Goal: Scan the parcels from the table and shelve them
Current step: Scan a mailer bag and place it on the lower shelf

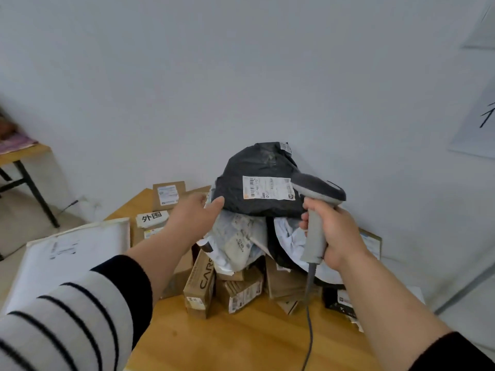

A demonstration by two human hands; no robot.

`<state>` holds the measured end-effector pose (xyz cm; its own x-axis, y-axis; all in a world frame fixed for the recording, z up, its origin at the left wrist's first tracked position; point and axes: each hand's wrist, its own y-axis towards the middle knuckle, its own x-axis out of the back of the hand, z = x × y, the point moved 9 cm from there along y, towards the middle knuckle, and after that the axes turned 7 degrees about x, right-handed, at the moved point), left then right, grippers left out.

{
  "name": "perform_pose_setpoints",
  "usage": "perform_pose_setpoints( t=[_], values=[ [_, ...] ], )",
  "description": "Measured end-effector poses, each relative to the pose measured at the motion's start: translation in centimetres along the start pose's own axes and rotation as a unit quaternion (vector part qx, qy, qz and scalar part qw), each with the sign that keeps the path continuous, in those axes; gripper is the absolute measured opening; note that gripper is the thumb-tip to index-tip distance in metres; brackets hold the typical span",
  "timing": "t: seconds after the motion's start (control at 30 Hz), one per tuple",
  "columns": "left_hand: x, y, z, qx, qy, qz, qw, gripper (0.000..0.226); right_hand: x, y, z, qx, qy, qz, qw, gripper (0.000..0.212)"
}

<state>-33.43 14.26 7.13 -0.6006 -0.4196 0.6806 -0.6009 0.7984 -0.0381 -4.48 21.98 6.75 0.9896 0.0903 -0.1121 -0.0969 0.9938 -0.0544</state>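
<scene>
A black plastic parcel bag (257, 167) with a white shipping label (269, 188) is raised above a heap of parcels (241, 269) on the wooden table (241, 341). My left hand (191, 218) grips the bag's lower left edge. My right hand (334, 234) is closed around the handle of a grey corded barcode scanner (317, 210). The scanner's dark head sits just right of the label, pointing at it. The scanner's cable hangs down toward the table's near edge.
A large white padded envelope (69, 253) lies at the table's left. Cardboard boxes (199, 287) and grey mailers fill the heap, with more boxes (167, 195) against the white wall. A second small table (24, 156) stands at far left.
</scene>
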Motion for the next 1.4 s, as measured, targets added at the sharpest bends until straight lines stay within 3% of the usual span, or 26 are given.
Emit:
perform_pose_setpoints(
  t=[0.2, 0.4, 0.53, 0.77, 0.87, 0.93, 0.97, 1.03, 1.07, 1.1, 1.2, 1.3, 1.4],
  values=[
    [-0.9, 4.0, -1.5, 0.026, 0.135, 0.005, 0.991, 0.074, 1.6, 5.2, 1.4, 0.006, -0.010, -0.014, 1.000, 0.029],
    [-2.7, 6.1, -1.4, 0.041, 0.058, 0.044, 0.996, 0.027, 0.2, 8.2, -0.6, -0.060, -0.027, 0.049, 0.997, 0.014],
    [-2.8, 7.1, -1.9, 0.028, 0.021, 0.032, 0.999, 0.021, -1.1, 8.8, -1.5, -0.108, -0.022, 0.085, 0.990, 0.014],
    [-0.4, 8.3, -5.9, -0.077, -0.028, -0.040, 0.996, 0.021, -1.3, 8.1, -1.7, -0.136, 0.023, 0.050, 0.989, 0.013],
    [0.8, 8.9, -7.2, -0.083, -0.136, -0.024, 0.987, 0.024, -1.1, 7.3, -1.0, -0.104, 0.054, 0.027, 0.993, 0.012],
    [0.8, 9.1, -7.5, -0.027, -0.334, 0.044, 0.941, 0.017, -0.8, 6.4, -0.4, -0.076, 0.095, 0.007, 0.993, 0.011],
    [0.4, 8.9, -7.6, 0.020, -0.444, 0.091, 0.891, 0.007, -0.6, 6.0, -0.1, -0.059, 0.112, -0.004, 0.992, 0.010],
    [-0.9, 8.0, -8.4, 0.088, -0.608, 0.186, 0.767, 0.026, -0.1, 5.0, 0.3, -0.032, 0.135, -0.033, 0.990, 0.011],
    [-1.9, 7.3, -9.0, 0.104, -0.629, 0.235, 0.733, 0.040, 0.1, 4.5, 0.3, -0.023, 0.143, -0.049, 0.988, 0.016],
    [-3.0, 6.3, -9.6, 0.107, -0.616, 0.282, 0.728, 0.049, 0.2, 3.9, 0.3, -0.016, 0.149, -0.061, 0.987, 0.020],
    [-6.5, 3.6, -10.4, 0.101, -0.539, 0.336, 0.766, 0.034, -0.2, 2.1, 0.1, -0.009, 0.154, -0.059, 0.986, 0.023],
    [-7.1, 4.0, -9.8, 0.120, -0.526, 0.253, 0.803, 0.030, -0.9, 0.1, 0.2, 0.009, 0.136, -0.028, 0.990, 0.022],
    [-6.7, 5.1, -9.3, 0.138, -0.515, 0.213, 0.819, 0.027, -0.7, -1.5, 0.6, 0.031, 0.056, -0.018, 0.998, 0.018]
  ],
)
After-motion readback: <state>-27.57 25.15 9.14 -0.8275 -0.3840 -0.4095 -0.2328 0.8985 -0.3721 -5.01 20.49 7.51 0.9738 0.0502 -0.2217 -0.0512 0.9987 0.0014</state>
